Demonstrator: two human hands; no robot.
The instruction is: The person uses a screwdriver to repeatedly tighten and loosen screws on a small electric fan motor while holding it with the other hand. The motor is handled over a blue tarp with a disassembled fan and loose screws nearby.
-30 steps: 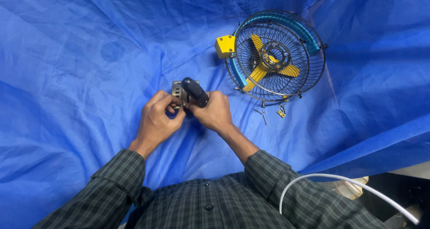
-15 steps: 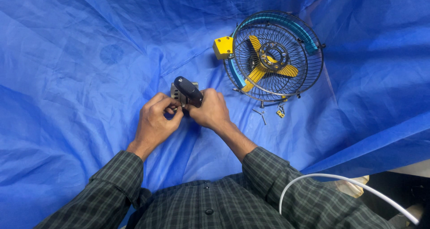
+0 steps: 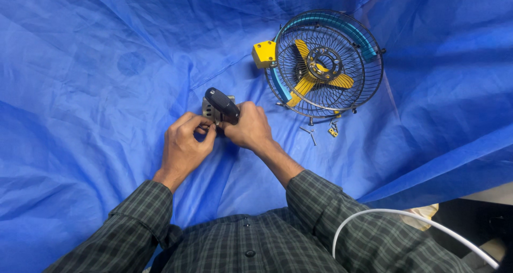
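Head view: both hands (image 3: 219, 134) grip a boxy metal motor (image 3: 216, 108) on crinkled blue tarp (image 3: 96, 91).

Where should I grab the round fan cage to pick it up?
Grip the fan cage by its outer rim, probably best at the near right edge, coming down from above. It lies flat on the blue sheet, so the rim is the sturdy part within reach there. The thin wires look bendy, and the yellow block and the small screws sit at its left and near sides.
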